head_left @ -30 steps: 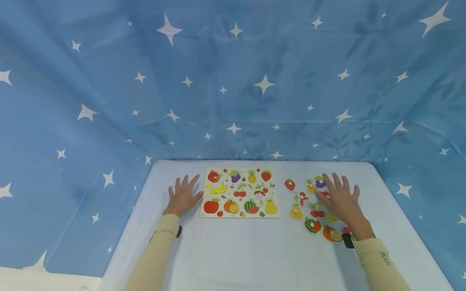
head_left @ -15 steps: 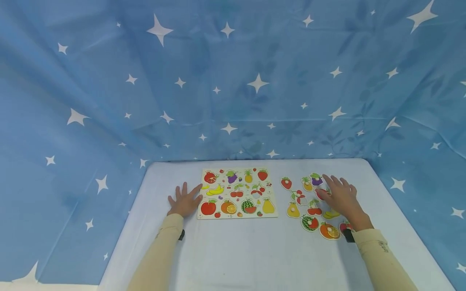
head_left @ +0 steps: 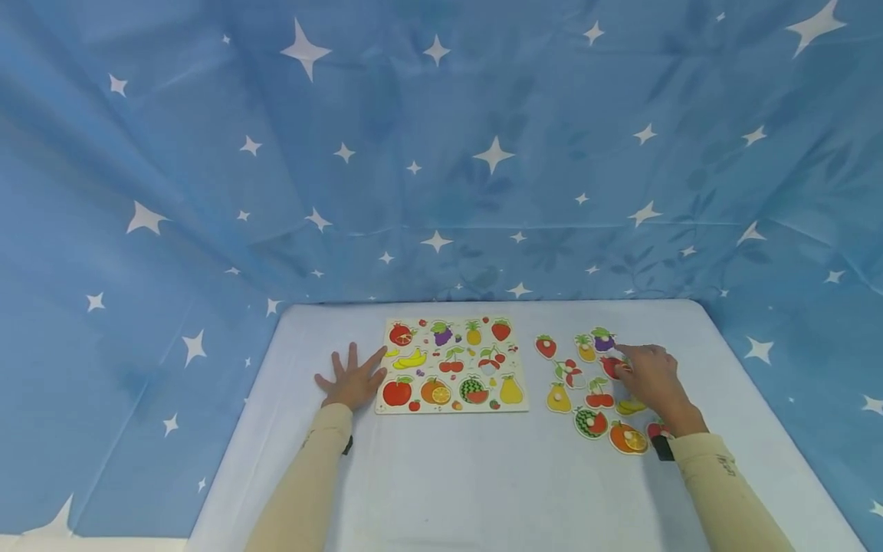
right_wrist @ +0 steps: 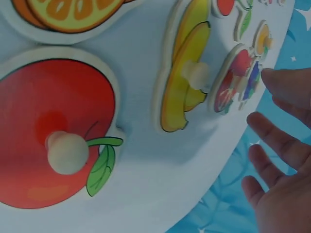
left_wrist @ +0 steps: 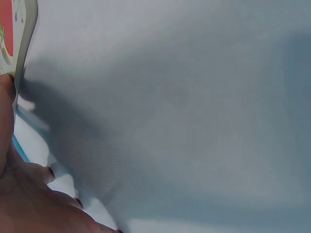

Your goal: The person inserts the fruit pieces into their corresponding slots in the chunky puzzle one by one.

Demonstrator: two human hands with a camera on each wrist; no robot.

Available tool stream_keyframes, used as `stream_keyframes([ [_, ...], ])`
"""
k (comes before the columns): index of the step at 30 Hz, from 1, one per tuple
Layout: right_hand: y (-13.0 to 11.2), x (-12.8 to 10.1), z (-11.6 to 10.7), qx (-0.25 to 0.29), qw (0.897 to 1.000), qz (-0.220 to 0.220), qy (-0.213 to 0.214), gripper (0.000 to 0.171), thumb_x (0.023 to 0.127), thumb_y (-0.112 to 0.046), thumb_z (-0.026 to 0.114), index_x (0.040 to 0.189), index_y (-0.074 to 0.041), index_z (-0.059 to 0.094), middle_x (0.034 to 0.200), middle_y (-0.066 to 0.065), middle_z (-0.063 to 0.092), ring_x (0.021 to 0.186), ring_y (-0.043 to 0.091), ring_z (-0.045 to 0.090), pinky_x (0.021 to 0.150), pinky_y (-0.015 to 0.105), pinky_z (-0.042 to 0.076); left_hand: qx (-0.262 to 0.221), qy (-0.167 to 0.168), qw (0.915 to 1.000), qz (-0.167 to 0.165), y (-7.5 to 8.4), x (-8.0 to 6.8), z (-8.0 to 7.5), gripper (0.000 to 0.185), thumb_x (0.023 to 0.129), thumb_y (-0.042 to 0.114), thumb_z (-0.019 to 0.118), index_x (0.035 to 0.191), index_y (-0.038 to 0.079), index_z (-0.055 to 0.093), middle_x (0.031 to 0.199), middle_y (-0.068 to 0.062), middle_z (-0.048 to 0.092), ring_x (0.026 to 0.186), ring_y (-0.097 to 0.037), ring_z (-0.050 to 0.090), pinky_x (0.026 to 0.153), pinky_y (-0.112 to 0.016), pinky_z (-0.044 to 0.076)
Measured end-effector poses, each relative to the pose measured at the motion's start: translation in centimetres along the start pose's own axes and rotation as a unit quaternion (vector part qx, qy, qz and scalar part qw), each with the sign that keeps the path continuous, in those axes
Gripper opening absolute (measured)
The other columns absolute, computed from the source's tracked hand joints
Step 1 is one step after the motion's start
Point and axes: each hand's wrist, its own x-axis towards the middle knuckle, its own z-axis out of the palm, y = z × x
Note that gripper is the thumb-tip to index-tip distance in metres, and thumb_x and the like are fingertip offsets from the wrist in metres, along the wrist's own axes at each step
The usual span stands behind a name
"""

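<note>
The left hand (head_left: 352, 379) lies flat, fingers spread, at the puzzle board's (head_left: 451, 366) nine o'clock edge; the right hand (head_left: 651, 379), grip loosely open and empty, hovers over the pomegranate piece (head_left: 610, 366).

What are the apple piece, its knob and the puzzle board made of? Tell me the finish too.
Apple piece: probably thin wood or fibreboard, pale cut edge, glossy printed face. Knob: looks like bare, unpainted wood, rounded and matte. Puzzle board: seemingly the same pale board; the left wrist view shows its plain rounded edge.
</note>
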Motion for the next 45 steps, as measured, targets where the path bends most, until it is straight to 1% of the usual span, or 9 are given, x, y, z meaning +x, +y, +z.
stream_keyframes([
  [4, 0.1, 0.5, 0.3, -0.001, 1.0, -0.014, 0.008, 0.033, 0.095, -0.006, 0.078, 0.125, 0.007, 0.072, 0.122, 0.036, 0.067, 0.122, 0.063, 0.044, 0.101, 0.077, 0.036, 0.004, 0.0, 1.0, 0.0, 0.0, -0.1, 0.0, 0.062, 0.112, 0.049, 0.048, 0.17, 0.031, 0.033, 0.177, -0.025, -0.004, 0.156, -0.06, -0.013, 0.109, -0.089, -0.007],
  [7, 0.2, 0.8, 0.6, 0.012, 1.0, -0.015, -0.003, 0.024, 0.094, -0.001, 0.075, 0.117, 0.007, 0.076, 0.112, 0.032, 0.07, 0.112, 0.057, 0.048, 0.096, 0.073, 0.038, 0.003, -0.002, 1.0, 0.003, 0.0, -0.1, 0.0, 0.062, 0.112, 0.05, 0.047, 0.17, 0.032, 0.033, 0.177, -0.025, -0.005, 0.156, -0.06, -0.014, 0.109, -0.089, -0.007],
  [11, 0.5, 1.3, 1.0, 0.029, 0.999, -0.002, -0.023, 0.023, 0.095, 0.002, 0.073, 0.116, 0.011, 0.074, 0.105, 0.027, 0.068, 0.101, 0.049, 0.051, 0.092, 0.068, 0.042, -0.007, -0.004, 1.0, 0.002, 0.0, 0.0, 0.1, 0.062, 0.112, 0.05, 0.048, 0.17, 0.033, 0.033, 0.177, -0.024, -0.005, 0.156, -0.059, -0.015, 0.109, -0.088, -0.008],
  [15, 0.8, 1.4, 1.2, 0.053, 0.998, 0.006, -0.029, 0.022, 0.097, 0.003, 0.069, 0.116, 0.014, 0.071, 0.103, 0.027, 0.067, 0.097, 0.045, 0.051, 0.09, 0.064, 0.047, -0.01, -0.008, 0.9999, -0.001, -0.1, 0.2, 0.0, 0.062, 0.112, 0.051, 0.047, 0.17, 0.034, 0.032, 0.177, -0.023, -0.007, 0.156, -0.058, -0.017, 0.109, -0.087, -0.01],
  [19, 1.1, 0.9, 0.8, 0.064, 0.997, 0.014, -0.028, 0.022, 0.098, 0.003, 0.068, 0.115, 0.017, 0.069, 0.103, 0.029, 0.066, 0.097, 0.046, 0.051, 0.088, 0.063, 0.051, -0.007, -0.01, 0.9999, 0.001, -0.1, 0.3, 0.2, 0.062, 0.112, 0.051, 0.046, 0.17, 0.035, 0.031, 0.177, -0.023, -0.008, 0.156, -0.058, -0.018, 0.109, -0.087, -0.01],
  [27, 1.2, 0.9, 0.3, 0.075, 0.997, 0.024, -0.017, 0.026, 0.099, 0.002, 0.069, 0.118, 0.02, 0.066, 0.11, 0.036, 0.065, 0.101, 0.05, 0.049, 0.091, 0.066, 0.05, -0.014, 0.001, 0.9999, 0.006, -0.3, 0.6, 0.5, 0.062, 0.111, 0.05, 0.049, 0.169, 0.034, 0.034, 0.178, -0.023, -0.005, 0.156, -0.058, -0.015, 0.109, -0.087, -0.01],
  [34, 0.1, 1.6, 0.6, 0.079, 0.997, -0.007, 0.013, 0.025, 0.098, 0.001, 0.071, 0.114, 0.02, 0.067, 0.107, 0.035, 0.067, 0.097, 0.047, 0.051, 0.088, 0.065, 0.049, -0.023, -0.001, 0.9997, 0.001, -0.8, 0.9, 0.7, 0.063, 0.111, 0.052, 0.049, 0.17, 0.036, 0.033, 0.178, -0.021, -0.008, 0.156, -0.056, -0.018, 0.109, -0.086, -0.012],
  [41, -2.1, 2.7, 1.3, 0.097, 0.994, -0.03, 0.042, 0.02, 0.097, 0.002, 0.071, 0.109, 0.017, 0.071, 0.103, 0.033, 0.069, 0.096, 0.046, 0.053, 0.087, 0.065, 0.048, -0.018, -0.001, 0.9998, 0.009, -0.6, 0.6, 0.5, 0.062, 0.112, 0.051, 0.048, 0.17, 0.036, 0.032, 0.178, -0.022, -0.008, 0.156, -0.057, -0.018, 0.11, -0.086, -0.011],
  [45, -4.0, 3.7, 1.9, 0.119, 0.988, -0.069, 0.069, 0.015, 0.096, 0.003, 0.07, 0.104, 0.016, 0.073, 0.097, 0.031, 0.071, 0.095, 0.048, 0.058, 0.088, 0.069, 0.046, -0.015, 0.003, 0.9999, 0.007, -0.3, 0.3, 0.2, 0.062, 0.112, 0.051, 0.048, 0.17, 0.036, 0.033, 0.178, -0.022, -0.006, 0.157, -0.056, -0.016, 0.11, -0.086, -0.01],
])
